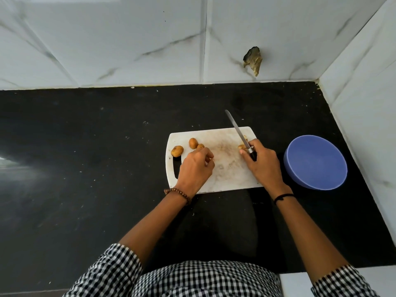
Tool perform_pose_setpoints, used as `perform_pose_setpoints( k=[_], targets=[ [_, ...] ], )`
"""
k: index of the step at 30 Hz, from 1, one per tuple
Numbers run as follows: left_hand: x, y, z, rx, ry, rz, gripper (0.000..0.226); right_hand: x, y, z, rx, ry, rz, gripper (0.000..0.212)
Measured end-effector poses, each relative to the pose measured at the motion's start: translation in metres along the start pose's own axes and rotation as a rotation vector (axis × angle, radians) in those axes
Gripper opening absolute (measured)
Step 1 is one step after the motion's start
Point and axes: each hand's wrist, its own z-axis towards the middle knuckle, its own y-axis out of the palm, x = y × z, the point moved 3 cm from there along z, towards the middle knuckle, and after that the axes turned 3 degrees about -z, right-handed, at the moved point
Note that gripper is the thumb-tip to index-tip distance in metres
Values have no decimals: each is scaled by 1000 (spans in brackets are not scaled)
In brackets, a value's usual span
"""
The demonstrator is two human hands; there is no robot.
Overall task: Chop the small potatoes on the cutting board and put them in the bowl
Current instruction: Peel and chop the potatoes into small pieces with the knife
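Observation:
A white cutting board (222,168) lies on the black counter. Three small brown potatoes sit at its left end: one (177,151) by the handle slot, one (193,143) farther back, one (200,146) partly behind my left hand. My left hand (196,168) hovers over the board's left part with fingers curled; I cannot tell whether it holds anything. My right hand (262,161) grips a knife (239,133) by its dark handle, the blade pointing away. Potato pieces (243,145) lie by that hand. The blue bowl (315,162) stands right of the board and looks empty.
White marble-patterned tile walls close off the back and the right side, meeting in a corner at the far right. A brownish dark lump (252,60) sticks to the back wall. The black counter (85,157) stretches far to the left of the board.

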Motion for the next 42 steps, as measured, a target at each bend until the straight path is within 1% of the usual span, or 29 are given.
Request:
perform_pose_setpoints(
  k=[2, 7, 10, 14, 17, 20, 22, 25, 30, 33, 35, 38, 42],
  targets=[
    [-5, -8, -3, 58, -6, 58, 10, -3, -3, 3, 23, -6, -11, 24],
    [-17, -28, -4, 129, -27, 190, 28, -21, -1, 4, -6, -44, -20, 19],
    [-19, -31, 4, 69, -28, 248, 33, -36, 7, 1, -34, -65, 1, 18],
    [-15, -30, 15, -36, -23, 414, 39, -55, 21, 0, -65, -74, 58, 14],
    [-8, -31, 21, -106, 6, 506, 33, -61, 28, 0, -67, -59, 115, 14],
    [-5, -30, 25, -143, 40, 531, 27, -62, 31, -4, -67, -33, 131, 16],
    [-6, -26, 26, -149, 44, 527, 29, -62, 31, -7, -62, -12, 141, 15],
    [-4, -16, 22, -110, 72, 511, 37, -60, 27, -16, -39, -1, 173, 13],
    [10, -4, 10, -56, 198, 368, 29, -53, 20, -31, -36, 87, 235, 13],
    [6, 1, 10, -121, 245, 284, 24, -49, 19, -40, -36, 114, 248, 13],
    [1, 2, 9, -161, 218, 166, 32, -47, 19, -46, -35, 134, 274, 14],
    [-6, 1, 8, -164, 125, 15, 44, -45, 18, -55, -19, 165, 305, 15],
    [-5, 1, 9, -144, 112, 22, 35, -44, 18, -65, -8, 193, 335, 20]
  ],
)
